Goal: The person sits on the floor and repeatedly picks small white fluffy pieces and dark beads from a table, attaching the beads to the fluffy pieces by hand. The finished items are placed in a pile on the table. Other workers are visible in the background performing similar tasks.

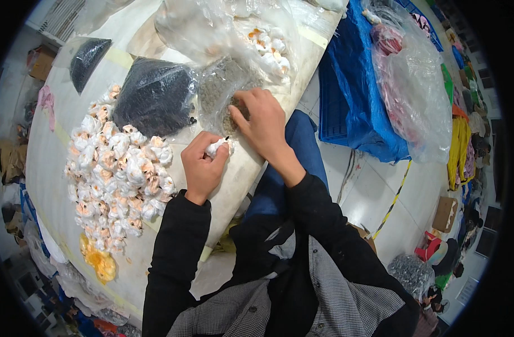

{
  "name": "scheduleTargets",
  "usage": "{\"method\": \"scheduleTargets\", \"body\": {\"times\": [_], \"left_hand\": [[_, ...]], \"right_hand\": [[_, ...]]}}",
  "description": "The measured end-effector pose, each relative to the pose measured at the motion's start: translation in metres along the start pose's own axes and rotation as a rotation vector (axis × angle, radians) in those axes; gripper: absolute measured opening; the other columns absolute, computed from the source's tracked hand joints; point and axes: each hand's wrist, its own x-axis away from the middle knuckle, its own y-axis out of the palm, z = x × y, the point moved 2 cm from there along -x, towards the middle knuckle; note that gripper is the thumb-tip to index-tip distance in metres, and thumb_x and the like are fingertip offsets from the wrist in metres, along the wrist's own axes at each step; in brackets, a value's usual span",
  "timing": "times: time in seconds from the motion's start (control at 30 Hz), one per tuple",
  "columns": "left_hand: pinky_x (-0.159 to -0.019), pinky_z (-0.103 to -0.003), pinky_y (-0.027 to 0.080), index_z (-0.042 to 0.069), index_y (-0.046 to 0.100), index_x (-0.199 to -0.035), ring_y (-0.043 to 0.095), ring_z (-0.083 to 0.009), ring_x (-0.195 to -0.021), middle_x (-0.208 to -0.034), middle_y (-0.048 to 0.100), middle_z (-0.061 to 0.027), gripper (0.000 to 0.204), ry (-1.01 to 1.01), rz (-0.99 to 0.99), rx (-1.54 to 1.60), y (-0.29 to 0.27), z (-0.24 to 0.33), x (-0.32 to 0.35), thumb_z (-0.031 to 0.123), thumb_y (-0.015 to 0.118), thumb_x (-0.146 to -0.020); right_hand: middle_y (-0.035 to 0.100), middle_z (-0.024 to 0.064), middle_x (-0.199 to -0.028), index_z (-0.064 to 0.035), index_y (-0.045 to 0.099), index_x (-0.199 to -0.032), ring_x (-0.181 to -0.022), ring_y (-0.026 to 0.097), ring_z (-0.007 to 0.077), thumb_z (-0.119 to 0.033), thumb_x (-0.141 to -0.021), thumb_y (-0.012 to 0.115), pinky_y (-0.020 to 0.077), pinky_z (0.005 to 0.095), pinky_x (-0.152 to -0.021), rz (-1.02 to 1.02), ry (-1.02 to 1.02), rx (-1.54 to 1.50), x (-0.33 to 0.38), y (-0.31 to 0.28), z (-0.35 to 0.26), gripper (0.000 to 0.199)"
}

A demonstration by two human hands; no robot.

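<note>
Grey-brown bag (215, 84): clear, crinkled plastic, small dull bits within; on the counter (46, 163), near its right edge, at the right hand (262, 121). White piece (215, 148): small, puckered, dark at the tip; held in the left hand (202, 171), just below that bag.

Right hand: laid over the bag's lower right part, fingers curled, thumb bent inward; whether the fingertips pinched anything could not be told. Left hand: thumb and fingers closed together, pinching the white piece.

Surroundings, largest first. Counter: pale, banded with yellowish tape. Blue sheet (355, 84): spread over a crate right of the counter. Heap (119, 174): many white and peach puckered pieces, left of the left hand. Clear plastic (192, 25): loose and cloudy, beyond the grey-brown bag. Black-filled bag (156, 95): flat, glossy, just left of the grey-brown one. Smaller dark-filled bag (88, 63): farther left. Yellow-orange piece (101, 263): at the heap's near end. Black specks (193, 120): beside the black-filled bag's right corner. In the way: the right hand itself, hiding part of the grey-brown bag.
</note>
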Motion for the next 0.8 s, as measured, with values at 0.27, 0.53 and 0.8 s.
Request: {"method": "scheduleTargets", "body": {"times": [0.27, 0.53, 0.8], "left_hand": [[-0.052, -0.027, 0.03, -0.002, 0.068, -0.091, 0.041, -0.0061, -0.058, -0.077, 0.061, -0.0026, 0.012, -0.053, 0.033, 0.059, 0.001, 0.0, 0.0, 0.009, 0.073, -0.09], [-0.051, -0.027, 0.03, -0.002, 0.069, -0.091, 0.041, -0.0067, -0.058, -0.078, 0.06, -0.0026, 0.011, -0.027, 0.047, 0.053, 0.0, -0.004, -0.001, 0.009, 0.072, -0.09], [-0.049, -0.026, 0.028, 0.0, 0.071, -0.095, 0.041, -0.005, -0.057, -0.081, 0.061, -0.0019, 0.009, 0.023, 0.004, 0.069, 0.002, -0.005, -0.001, 0.008, 0.073, -0.09]], "right_hand": [[0.065, 0.0069, -0.091, -0.0084, 0.073, -0.096, -0.089, 0.063, 0.029, -0.013, -0.086, 0.077, 0.0513, 0.0403, -0.078, -0.032, -0.017, 0.016, 0.004, 0.009, 0.004, 0.011], [0.069, 0.0043, -0.086, -0.0061, 0.076, -0.101, -0.075, 0.063, 0.0168, -0.009, -0.093, 0.075, 0.0495, 0.0291, -0.068, -0.014, 0.1, -0.434, 0.02, -0.004, 0.003, 0.009], [0.072, 0.0002, -0.087, 0.0014, 0.073, -0.109, -0.073, 0.057, 0.0043, -0.012, -0.102, 0.07, 0.0472, 0.0219, -0.066, -0.286, 0.605, -1.076, 0.049, -0.012, -0.016, 0.015]]}}
